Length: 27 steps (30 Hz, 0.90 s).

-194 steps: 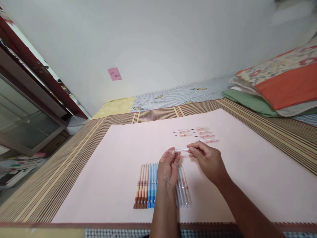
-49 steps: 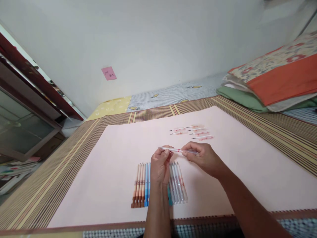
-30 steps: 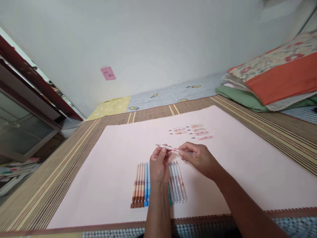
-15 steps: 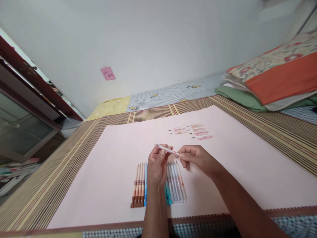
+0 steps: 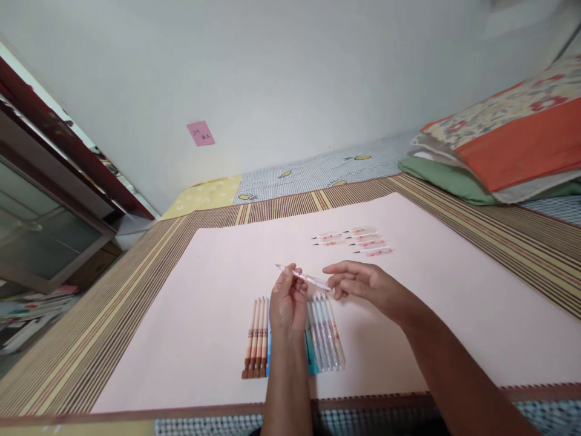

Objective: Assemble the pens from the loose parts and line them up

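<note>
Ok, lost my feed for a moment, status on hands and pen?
Left hand pinching clear pen, tip pointing up-left. Right hand open at pen's rear end, contact unclear. Pen row beneath, refills beyond; nothing blocking.

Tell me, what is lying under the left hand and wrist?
Under the left hand lie blue pens in the row on the pink sheet; their number is hidden by the wrist.

A pink sheet (image 5: 454, 315) covers a striped woven mat (image 5: 113, 303). Beyond the sheet's far edge lies checked bedding (image 5: 327, 171) with a yellow patch (image 5: 206, 195) at its left. A pink note (image 5: 200, 132) sticks to the wall above. Folded quilts (image 5: 508, 145) are stacked off the sheet's far right corner; a glass-fronted cabinet (image 5: 40, 224) stands left of it.
</note>
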{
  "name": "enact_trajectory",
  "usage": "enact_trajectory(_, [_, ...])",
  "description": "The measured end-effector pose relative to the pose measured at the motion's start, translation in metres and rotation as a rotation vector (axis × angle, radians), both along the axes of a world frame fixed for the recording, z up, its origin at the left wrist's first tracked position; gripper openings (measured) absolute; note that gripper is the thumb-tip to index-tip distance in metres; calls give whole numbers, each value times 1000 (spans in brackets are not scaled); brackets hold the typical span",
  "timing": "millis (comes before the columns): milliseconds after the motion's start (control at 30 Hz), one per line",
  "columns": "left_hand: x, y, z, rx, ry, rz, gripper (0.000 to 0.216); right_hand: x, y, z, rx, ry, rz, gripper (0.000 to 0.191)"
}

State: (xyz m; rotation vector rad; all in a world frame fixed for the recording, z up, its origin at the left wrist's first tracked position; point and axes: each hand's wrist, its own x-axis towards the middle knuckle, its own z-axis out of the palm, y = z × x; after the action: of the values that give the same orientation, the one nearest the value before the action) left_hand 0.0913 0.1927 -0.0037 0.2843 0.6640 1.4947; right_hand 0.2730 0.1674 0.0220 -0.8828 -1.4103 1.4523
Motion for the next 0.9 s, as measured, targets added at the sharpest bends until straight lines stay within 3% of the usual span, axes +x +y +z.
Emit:
enact_trajectory(400, [0, -3, 0, 89, 9, -102, 29, -15, -4, 6, 30, 22, 54, 31])
enact_trajectory(700, [2, -4, 3, 96, 44, -130, 38, -8, -4, 3, 27, 27, 186, 59])
enact_trajectory(900, [1, -4, 3, 91, 46, -106, 34, -6, -4, 3, 24, 21, 188, 56])
